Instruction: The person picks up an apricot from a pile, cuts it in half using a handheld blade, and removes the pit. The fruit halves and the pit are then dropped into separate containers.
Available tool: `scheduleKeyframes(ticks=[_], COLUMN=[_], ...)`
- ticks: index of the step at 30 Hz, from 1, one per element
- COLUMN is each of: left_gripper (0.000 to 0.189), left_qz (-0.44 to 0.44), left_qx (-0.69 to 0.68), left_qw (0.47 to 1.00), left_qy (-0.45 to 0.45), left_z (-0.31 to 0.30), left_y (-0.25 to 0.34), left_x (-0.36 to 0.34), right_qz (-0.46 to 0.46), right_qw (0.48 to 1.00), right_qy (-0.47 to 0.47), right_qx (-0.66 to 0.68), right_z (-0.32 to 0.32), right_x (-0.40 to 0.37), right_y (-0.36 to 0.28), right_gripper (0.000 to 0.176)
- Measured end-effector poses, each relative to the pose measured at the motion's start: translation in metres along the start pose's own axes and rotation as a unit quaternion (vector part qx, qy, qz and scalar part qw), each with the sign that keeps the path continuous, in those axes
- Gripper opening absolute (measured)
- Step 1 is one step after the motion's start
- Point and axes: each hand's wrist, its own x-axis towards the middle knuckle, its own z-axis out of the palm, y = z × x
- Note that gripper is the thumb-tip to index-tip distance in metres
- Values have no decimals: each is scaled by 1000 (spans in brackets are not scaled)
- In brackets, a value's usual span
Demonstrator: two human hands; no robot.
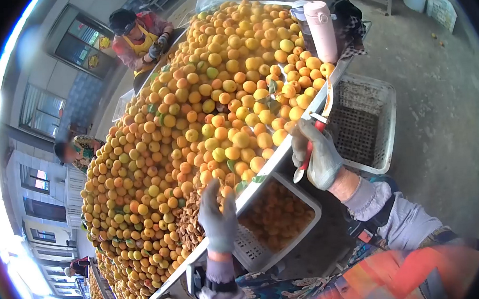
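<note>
My right hand (320, 157), in a grey-white glove, is closed around a red-handled tool (309, 154) at the table's near edge. A rounded metal end points down from the fist; a metal part sticks out above it. My left hand (219, 221), gloved too, is raised over the table edge with fingers apart and nothing visible in it. Close to it lie brown apricot pits (188, 224) and the large heap of apricots (155, 150). Between my hands, below the edge, a white crate (307, 225) holds apricot pieces (278, 214), partly blurred.
Right of my right hand stands a white mesh crate (386, 115) with its dark base showing. A pink bottle (321, 33) stands on the table's far right corner. Co-workers (135, 39) are along the far side. The raised metal table edge (276, 156) runs diagonally before me.
</note>
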Motion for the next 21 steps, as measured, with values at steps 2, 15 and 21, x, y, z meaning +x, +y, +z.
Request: scheduleKeyframes(ticks=[2,15,21], left_gripper=[45,58,64], left_qz=[2,-25,3], left_qx=[-68,229,366], left_qw=[997,966,919], left_qy=[25,-119,-145], left_z=[21,105,119], left_y=[-8,-5,-2], left_x=[59,246,253], right_qz=[19,122,177], right_qw=[1000,992,982], right_qy=[-1,14,24], right_qx=[2,25,61], right_z=[0,7,12], right_x=[-2,27,33], right_y=[0,9,11], right_gripper=[27,25,27])
